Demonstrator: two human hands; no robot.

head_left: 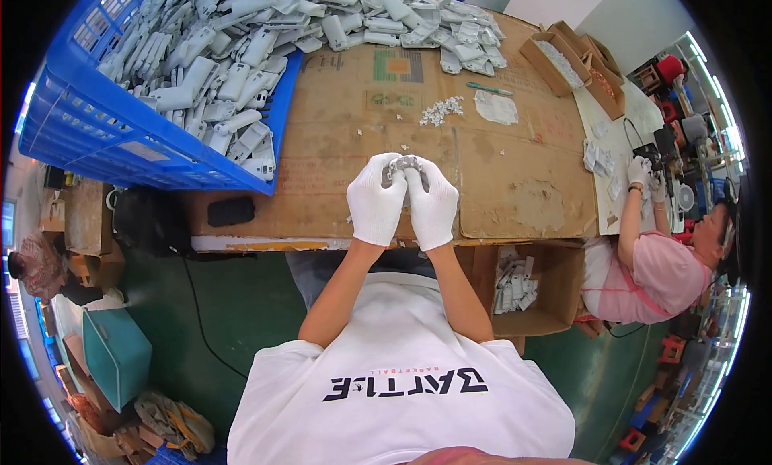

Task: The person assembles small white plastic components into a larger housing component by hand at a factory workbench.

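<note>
Both my hands wear white knit gloves and meet above the near part of the cardboard-covered table (pixel 338 119). Between the fingertips is a small grey-white plastic casing (pixel 404 163), partly covered by the thumbs. My left hand (pixel 375 200) grips its left side and my right hand (pixel 434 204) its right side. Beyond them lies a scatter of tiny white plastic pieces (pixel 441 112), beside a whitish flat patch (pixel 496 108) and a thin green tool (pixel 489 89). Many white plastic casings (pixel 241 79) fill a tipped blue crate (pixel 121 135) and spill along the table's far side.
A black phone-like object (pixel 231 212) lies at the near left edge. Small cardboard boxes (pixel 607 91) stand at the far right. Below the table's right edge, an open carton (pixel 555 292) contains white parts. A co-worker in pink (pixel 655 276) sits at the right.
</note>
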